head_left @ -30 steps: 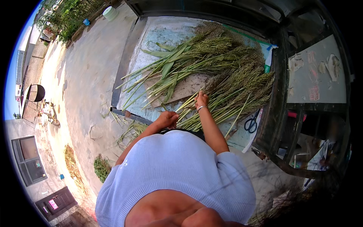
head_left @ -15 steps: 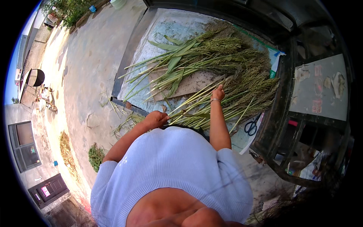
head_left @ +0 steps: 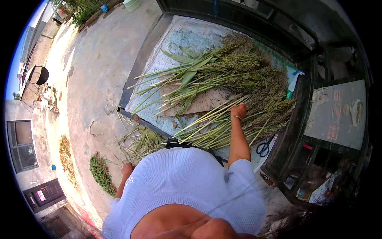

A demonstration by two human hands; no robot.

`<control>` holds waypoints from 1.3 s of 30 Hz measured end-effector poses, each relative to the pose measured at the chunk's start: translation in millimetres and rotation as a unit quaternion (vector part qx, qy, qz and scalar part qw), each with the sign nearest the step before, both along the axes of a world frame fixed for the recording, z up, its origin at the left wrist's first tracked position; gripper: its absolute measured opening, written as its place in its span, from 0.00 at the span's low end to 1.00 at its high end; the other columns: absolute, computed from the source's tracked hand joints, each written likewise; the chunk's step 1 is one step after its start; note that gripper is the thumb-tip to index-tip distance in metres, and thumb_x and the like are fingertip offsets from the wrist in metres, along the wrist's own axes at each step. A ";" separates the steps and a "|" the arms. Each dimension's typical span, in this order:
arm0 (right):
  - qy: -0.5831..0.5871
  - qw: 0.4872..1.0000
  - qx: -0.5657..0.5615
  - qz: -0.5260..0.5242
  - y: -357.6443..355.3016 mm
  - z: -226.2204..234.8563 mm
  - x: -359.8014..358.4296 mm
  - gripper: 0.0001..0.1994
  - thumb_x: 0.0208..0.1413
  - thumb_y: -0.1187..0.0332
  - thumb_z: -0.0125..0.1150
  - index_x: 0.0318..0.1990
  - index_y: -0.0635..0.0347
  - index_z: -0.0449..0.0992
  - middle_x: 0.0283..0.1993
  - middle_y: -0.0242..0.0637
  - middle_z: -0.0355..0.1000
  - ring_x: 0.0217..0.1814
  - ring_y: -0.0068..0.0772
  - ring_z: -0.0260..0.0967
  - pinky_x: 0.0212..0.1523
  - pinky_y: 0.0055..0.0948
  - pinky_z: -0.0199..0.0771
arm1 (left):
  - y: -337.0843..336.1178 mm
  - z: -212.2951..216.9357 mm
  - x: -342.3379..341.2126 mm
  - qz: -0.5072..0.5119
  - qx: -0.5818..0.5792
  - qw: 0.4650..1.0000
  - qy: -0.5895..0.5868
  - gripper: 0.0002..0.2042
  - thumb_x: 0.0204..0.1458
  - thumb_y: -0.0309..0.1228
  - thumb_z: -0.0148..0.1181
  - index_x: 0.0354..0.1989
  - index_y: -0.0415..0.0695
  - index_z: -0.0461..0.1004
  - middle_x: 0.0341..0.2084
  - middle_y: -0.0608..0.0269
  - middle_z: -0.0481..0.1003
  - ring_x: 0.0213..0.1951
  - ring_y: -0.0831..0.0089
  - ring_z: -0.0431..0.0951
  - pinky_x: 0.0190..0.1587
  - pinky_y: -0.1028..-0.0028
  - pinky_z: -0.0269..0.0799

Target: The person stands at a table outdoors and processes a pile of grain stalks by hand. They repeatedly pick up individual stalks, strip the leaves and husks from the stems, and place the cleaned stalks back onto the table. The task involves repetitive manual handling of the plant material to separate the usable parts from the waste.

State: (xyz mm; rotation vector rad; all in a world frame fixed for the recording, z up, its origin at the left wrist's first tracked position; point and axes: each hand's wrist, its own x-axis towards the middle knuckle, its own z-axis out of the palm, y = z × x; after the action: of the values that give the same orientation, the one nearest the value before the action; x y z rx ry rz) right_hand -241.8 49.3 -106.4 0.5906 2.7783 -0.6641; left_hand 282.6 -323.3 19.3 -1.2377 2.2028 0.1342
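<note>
My right hand (head_left: 238, 110), with a bracelet at the wrist, is closed on green grain stalks (head_left: 203, 133) just below their seed heads (head_left: 274, 105). These stalks lie side by side in front of me, cut ends toward the left. A second bundle of leafy stalks (head_left: 191, 87) rests farther off, partly over a flat brown board (head_left: 195, 106). Down at my left side, my left hand (head_left: 127, 169) is beside a heap of stripped leaves (head_left: 139, 143); its fingers are too small and partly hidden to read.
A pale sheet (head_left: 187, 32) lies beneath the stalks. Dark-handled scissors (head_left: 263, 149) lie at its right edge, near a dark metal frame (head_left: 294, 159). On the concrete floor (head_left: 95, 71) at left sits a green plant heap (head_left: 101, 173).
My left hand has left the cut ends of the stalks and swung down and left past the leaf heap. My right hand stays at the seed heads.
</note>
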 end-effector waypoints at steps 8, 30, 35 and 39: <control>-0.210 0.748 -0.550 -0.306 -155.2 -40.1 -46.2 0.05 0.51 0.73 0.51 0.33 0.66 0.68 0.19 0.38 0.66 0.14 0.22 0.61 0.10 0.18 0.55 | 22.8 -52.5 0.7 0.125 0.171 0.965 0.153 0.12 0.43 0.38 0.55 0.30 0.41 0.72 0.26 0.51 0.73 0.31 0.59 0.74 0.31 0.65 0.69; -0.250 0.629 -0.729 -0.104 -71.0 57.5 115.9 0.10 0.49 0.67 0.57 0.24 0.55 0.61 0.18 0.27 0.59 0.15 0.19 0.57 0.11 0.19 0.54 | 164.7 14.0 -340.0 -0.314 0.250 0.887 0.227 0.10 0.43 0.33 0.55 0.28 0.39 0.65 0.25 0.47 0.71 0.31 0.48 0.71 0.31 0.57 0.66; -0.226 0.583 -0.744 -0.234 -49.0 12.7 103.0 0.09 0.55 0.63 0.49 0.28 0.57 0.66 0.21 0.32 0.65 0.17 0.21 0.58 0.13 0.18 0.55 | 167.0 -4.9 -300.0 -0.300 0.249 0.878 0.277 0.09 0.44 0.32 0.53 0.25 0.39 0.65 0.20 0.46 0.70 0.28 0.46 0.70 0.29 0.55 0.64; -0.163 0.594 -0.748 -0.247 -49.7 13.4 104.5 0.10 0.57 0.67 0.42 0.29 0.63 0.65 0.21 0.38 0.64 0.14 0.20 0.52 0.11 0.21 0.51 | 172.4 -12.5 -290.0 -0.192 0.311 0.874 0.320 0.10 0.44 0.32 0.56 0.25 0.37 0.69 0.16 0.52 0.70 0.19 0.63 0.71 0.23 0.66 0.64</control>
State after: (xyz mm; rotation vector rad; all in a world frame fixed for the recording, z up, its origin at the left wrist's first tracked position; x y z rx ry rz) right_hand -137.3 -0.5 -92.9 0.8065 0.8570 -2.2050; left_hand -7.5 -150.8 6.8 -0.3983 2.5709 1.1316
